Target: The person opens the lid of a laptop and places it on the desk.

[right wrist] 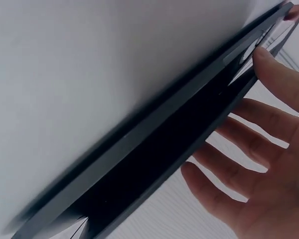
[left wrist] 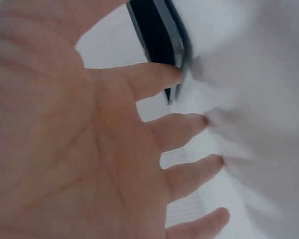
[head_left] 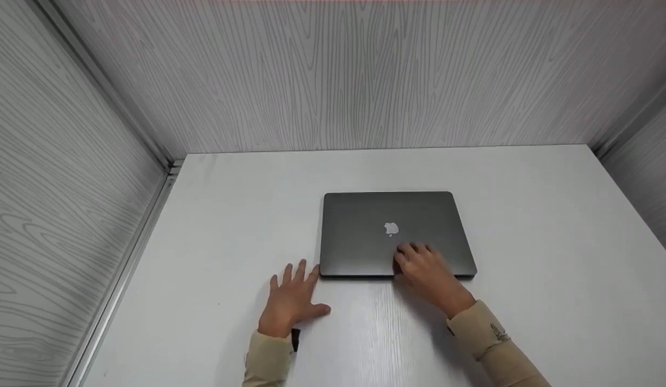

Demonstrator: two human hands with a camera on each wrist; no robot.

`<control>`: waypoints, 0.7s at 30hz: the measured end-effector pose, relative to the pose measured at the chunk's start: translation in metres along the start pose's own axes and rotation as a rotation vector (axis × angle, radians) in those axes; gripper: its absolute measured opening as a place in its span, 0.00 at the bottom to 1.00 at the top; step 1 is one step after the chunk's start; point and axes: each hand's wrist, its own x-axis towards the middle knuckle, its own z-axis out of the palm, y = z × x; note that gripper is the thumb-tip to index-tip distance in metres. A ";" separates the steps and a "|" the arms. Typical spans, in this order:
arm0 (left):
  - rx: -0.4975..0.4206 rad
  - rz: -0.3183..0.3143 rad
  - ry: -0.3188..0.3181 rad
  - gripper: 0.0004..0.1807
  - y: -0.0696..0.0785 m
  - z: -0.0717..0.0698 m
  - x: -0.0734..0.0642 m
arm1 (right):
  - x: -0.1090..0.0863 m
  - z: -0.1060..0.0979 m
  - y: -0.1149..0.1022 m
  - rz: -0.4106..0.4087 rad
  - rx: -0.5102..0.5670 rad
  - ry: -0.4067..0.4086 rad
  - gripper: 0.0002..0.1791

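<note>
At lower centre, the right hand point(head_left: 427, 271) is pinching the lid point(head_left: 354, 231), the splayed left hand point(head_left: 289, 301) ideally steadying the base point(right wrist: 114, 149).

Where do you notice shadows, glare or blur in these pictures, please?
Head view: pale glare on the table at the laptop's near side, a soft shadow beside the right sleeve; left wrist view: soft shadows past the left hand's fingertips, the laptop's corner blurred; right wrist view: hazy, with a dark shadow along the laptop.
</note>
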 end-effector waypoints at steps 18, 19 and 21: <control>0.365 0.222 0.233 0.33 0.055 0.011 -0.011 | -0.001 -0.001 0.003 -0.045 -0.095 0.070 0.21; 0.377 0.233 0.232 0.33 0.055 0.012 -0.010 | -0.001 -0.001 0.003 -0.045 -0.096 0.068 0.20; 0.372 0.243 0.215 0.32 0.056 0.013 -0.008 | 0.000 -0.001 0.003 -0.045 -0.094 0.066 0.20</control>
